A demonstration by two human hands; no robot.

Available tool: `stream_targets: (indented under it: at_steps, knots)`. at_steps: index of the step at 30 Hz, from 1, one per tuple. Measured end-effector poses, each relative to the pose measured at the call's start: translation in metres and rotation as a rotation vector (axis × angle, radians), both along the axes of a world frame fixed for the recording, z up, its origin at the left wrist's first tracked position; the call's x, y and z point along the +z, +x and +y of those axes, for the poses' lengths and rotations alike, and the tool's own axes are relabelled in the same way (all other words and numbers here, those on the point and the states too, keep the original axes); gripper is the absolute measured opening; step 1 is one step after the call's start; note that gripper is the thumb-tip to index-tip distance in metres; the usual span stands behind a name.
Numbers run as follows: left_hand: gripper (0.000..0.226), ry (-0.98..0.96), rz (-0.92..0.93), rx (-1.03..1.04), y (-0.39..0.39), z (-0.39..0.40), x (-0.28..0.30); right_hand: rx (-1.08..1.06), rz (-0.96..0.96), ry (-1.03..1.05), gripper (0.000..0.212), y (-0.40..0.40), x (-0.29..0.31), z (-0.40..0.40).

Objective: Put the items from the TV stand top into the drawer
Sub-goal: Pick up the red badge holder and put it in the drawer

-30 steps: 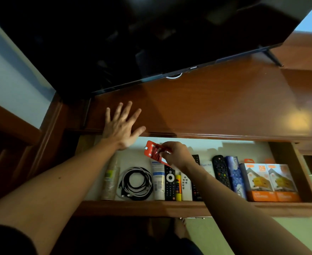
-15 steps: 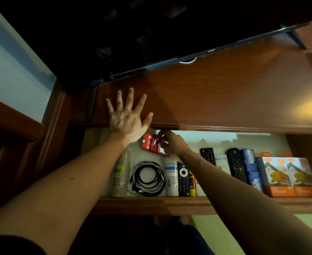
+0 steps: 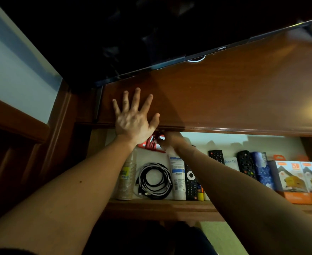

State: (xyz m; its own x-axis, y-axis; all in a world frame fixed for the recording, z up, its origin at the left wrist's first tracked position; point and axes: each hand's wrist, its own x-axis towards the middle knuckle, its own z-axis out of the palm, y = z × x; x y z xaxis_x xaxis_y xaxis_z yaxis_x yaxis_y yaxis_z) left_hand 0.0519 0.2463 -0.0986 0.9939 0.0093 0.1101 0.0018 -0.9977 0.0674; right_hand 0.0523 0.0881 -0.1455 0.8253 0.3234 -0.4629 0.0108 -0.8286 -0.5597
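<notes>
Fingers spread flat, my left hand point(image 3: 133, 119) presses palm-down on the glossy brown wooden TV stand top point(image 3: 225, 92), at its front edge. Below that edge my right hand point(image 3: 168, 142) reaches into the back of the open, white-lined wooden drawer point(image 3: 170, 207), fingers curled round a flat red packet point(image 3: 149, 144) with dark markings. The packet sits low at the drawer's rear, above the cable coil; the overhanging top and my left wrist hide part of it, so I cannot tell whether it touches the drawer floor.

Crowding the drawer, from my left: one pale spray bottle point(image 3: 126, 179) with a yellow-green label, lying lengthwise; one coil of black and white cables point(image 3: 154, 181); one white tube point(image 3: 178, 177) with blue print; one black remote control with a white ring button point(image 3: 191, 181), partly under my right forearm; a small yellow item point(image 3: 200, 196) at the front wall (too covered to identify). Past my forearm lie two more black remote controls point(image 3: 216, 156), a white card with lettering point(image 3: 229, 162), one blue patterned package point(image 3: 263, 168), and two matching orange-and-white boxes point(image 3: 302, 181) side by side. That makes three remotes visible.

Behind my left hand, the black flat-screen television point(image 3: 151, 34) stands along the rear of the top.
</notes>
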Motion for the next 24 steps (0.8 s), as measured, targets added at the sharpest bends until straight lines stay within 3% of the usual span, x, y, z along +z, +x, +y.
stream_targets:
  at_steps: [6,13,24]
  knots:
    - [0.071,0.007,0.001,0.000,0.0000,-0.0003,-0.0006,0.080,-0.127,-0.125,0.035,-0.0027,0.0076,-0.0004]
    - [0.070,0.005,-0.013,-0.002,-0.0008,-0.0008,0.0000,0.141,-0.076,-0.064,0.042,-0.0036,0.0054,0.0034]
    - [0.068,0.001,-0.024,-0.006,-0.0010,-0.0009,-0.0011,0.198,-0.053,-0.150,0.045,-0.0080,0.0009,0.0030]
